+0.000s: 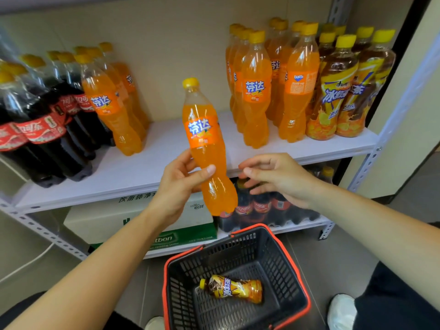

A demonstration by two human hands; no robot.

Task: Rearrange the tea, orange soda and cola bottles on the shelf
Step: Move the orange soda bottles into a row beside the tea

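In front of the shelf (166, 144), the left hand (177, 186) grips an orange soda bottle (207, 148); the right hand (277, 178) hovers loosely spread, holding nothing.

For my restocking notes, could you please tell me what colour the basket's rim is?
Red-orange, around a black mesh basket; it shows in the head view.

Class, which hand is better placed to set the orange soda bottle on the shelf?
Probably left: the left hand grips the bottle before the shelf; the right hand holds nothing.
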